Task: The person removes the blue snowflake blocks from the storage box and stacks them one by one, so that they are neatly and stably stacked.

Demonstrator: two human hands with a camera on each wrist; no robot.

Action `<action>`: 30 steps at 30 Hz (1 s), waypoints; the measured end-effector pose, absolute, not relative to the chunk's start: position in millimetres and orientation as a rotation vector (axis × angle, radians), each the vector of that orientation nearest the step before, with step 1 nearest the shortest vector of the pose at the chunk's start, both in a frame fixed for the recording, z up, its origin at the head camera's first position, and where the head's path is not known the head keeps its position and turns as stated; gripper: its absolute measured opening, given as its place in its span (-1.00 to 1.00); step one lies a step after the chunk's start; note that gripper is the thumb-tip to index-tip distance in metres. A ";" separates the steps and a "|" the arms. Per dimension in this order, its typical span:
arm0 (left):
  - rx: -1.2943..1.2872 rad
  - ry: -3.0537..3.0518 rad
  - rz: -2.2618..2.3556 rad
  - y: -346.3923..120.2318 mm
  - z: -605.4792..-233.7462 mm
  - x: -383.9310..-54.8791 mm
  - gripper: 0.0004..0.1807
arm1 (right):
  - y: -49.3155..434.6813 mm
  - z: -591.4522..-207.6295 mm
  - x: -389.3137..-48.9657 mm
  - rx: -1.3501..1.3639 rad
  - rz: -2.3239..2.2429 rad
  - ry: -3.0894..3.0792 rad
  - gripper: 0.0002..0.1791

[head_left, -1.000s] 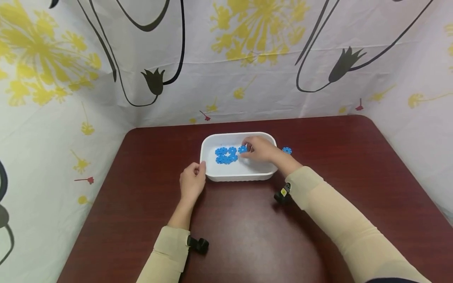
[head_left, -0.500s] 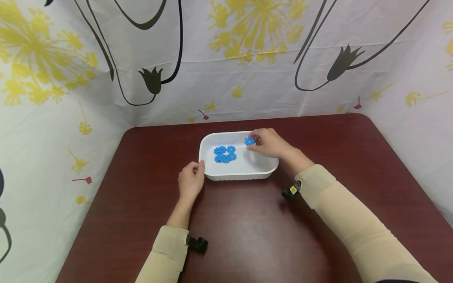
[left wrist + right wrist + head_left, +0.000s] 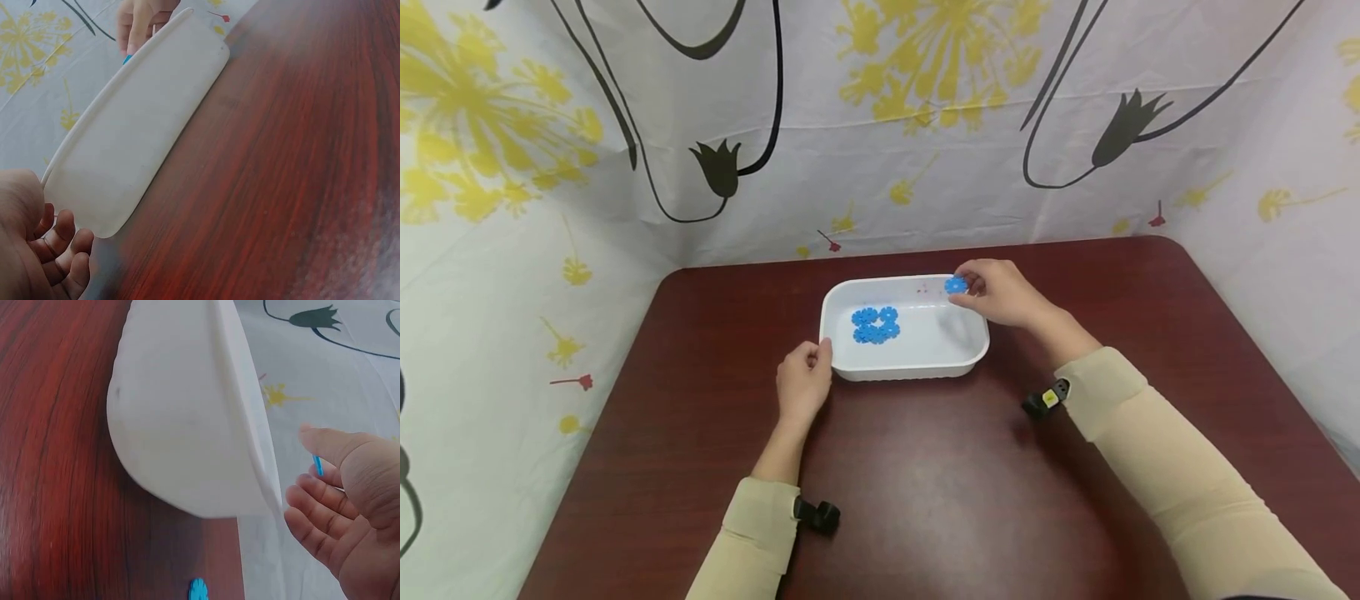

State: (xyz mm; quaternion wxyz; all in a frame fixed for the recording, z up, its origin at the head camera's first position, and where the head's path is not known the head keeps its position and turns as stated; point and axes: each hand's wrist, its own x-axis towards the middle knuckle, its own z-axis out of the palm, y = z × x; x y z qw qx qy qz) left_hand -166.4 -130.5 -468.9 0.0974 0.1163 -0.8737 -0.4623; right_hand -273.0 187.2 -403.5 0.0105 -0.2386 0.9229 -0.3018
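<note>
A white plastic tray point(image 3: 925, 360) stands on the table, several blue flower-shaped plastic discs point(image 3: 876, 326) grouped on its left half. At the tray's left front corner, my left hand point(image 3: 804, 385) grips the rim; in the left wrist view this hand point(image 3: 37, 244) has its fingers curled at the tray's end. Over the right back corner, my right hand point(image 3: 1003, 292) pinches one blue disc point(image 3: 956, 285) between thumb and fingers. The right wrist view shows this held disc point(image 3: 318, 465) edge-on, beside the tray's outer wall point(image 3: 181, 419).
Another blue disc point(image 3: 198, 589) lies on the table near the tray's right end; the right hand and forearm hide it in the head view. The dark red wooden table point(image 3: 910, 467) ends at a patterned white cloth point(image 3: 820, 108) behind and at both sides.
My right hand has lifted one blue disc away from the group and carried it right and back, to the tray's right back corner. The left hand has stayed at the rim.
</note>
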 end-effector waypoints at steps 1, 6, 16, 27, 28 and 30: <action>0.344 -2.587 -1.367 -130.5 -468.7 -166.4 -0.56 | 189.7 -403.5 -273.0 -0.738 -0.950 2.886 -0.58; 0.350 -2.588 -1.367 -130.4 -467.9 -166.2 -0.57 | 201.1 -404.5 -273.7 -0.697 -0.978 2.907 -0.58; 0.355 -2.593 -1.363 -129.7 -469.4 -166.7 -0.56 | 221.1 -412.1 -273.3 -0.604 -0.999 2.940 -0.53; 0.349 -2.583 -1.378 -130.5 -470.5 -166.6 -0.55 | 244.9 -429.7 -275.7 -0.510 -0.983 2.947 -0.51; 0.346 -2.582 -1.378 -130.4 -470.3 -166.4 -0.56 | 247.3 -432.6 -276.6 -0.503 -0.978 2.949 -0.51; 0.340 -2.580 -1.376 -130.6 -470.2 -166.6 -0.56 | 251.0 -438.1 -277.4 -0.492 -0.971 2.950 -0.51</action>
